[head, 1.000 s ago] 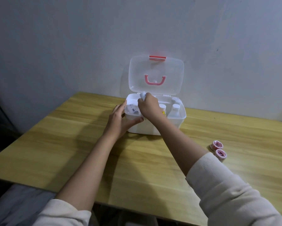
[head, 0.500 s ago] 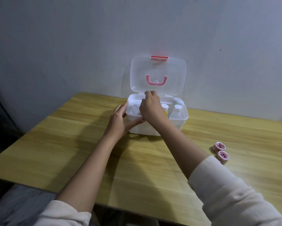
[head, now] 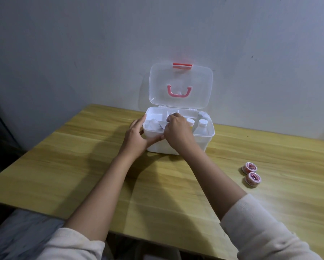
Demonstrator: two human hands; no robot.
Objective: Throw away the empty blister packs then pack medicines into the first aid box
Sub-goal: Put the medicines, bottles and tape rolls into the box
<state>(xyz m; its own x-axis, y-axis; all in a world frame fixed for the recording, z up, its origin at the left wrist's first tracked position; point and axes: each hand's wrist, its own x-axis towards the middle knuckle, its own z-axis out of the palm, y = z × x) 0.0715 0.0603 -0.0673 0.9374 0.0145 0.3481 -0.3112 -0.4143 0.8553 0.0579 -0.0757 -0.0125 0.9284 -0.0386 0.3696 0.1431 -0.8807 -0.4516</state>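
The white first aid box [head: 195,145] stands open at the far middle of the table, its clear lid [head: 181,81] with a pink handle upright against the wall. My left hand [head: 136,137] grips the box's front left corner, thumb along the front wall. My right hand [head: 176,130] reaches down into the box's middle, fingers curled and hidden, so what they hold cannot be told. Two white-capped bottles [head: 202,124] stand in the box's right part. A small clear packet [head: 154,123] lies in its left part.
Two small pink-and-white tape rolls [head: 251,172] lie on the wooden table [head: 82,166] to the right of the box. The wall is directly behind the box. The table's near edge is close to my sleeves.
My right hand, which held a small white item above the box rim, has lowered into the box. My left hand has stayed on the box's corner.
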